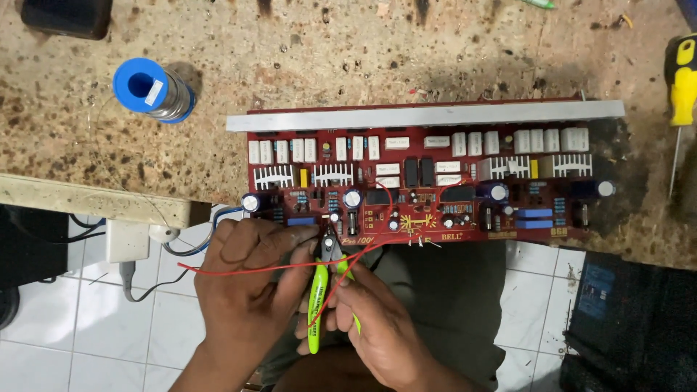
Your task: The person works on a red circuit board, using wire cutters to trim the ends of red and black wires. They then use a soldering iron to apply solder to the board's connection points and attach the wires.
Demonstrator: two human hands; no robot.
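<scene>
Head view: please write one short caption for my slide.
Two hands hold green-handled cutters on a red wire beside a red circuit board.

Both hands [250, 290] [377, 330] in closed grip

1 red circuit board [435, 181] w/ 1 aluminium bar [425, 116] along its far edge and 4 finned heatsinks. 1 pr green-handled cutters [323, 290]. 1 blue solder spool [152, 91]. 1 yellow screwdriver [681, 87]. 2 hands: left hand [243, 279], right hand [377, 323]. 1 counter [327, 58].
</scene>
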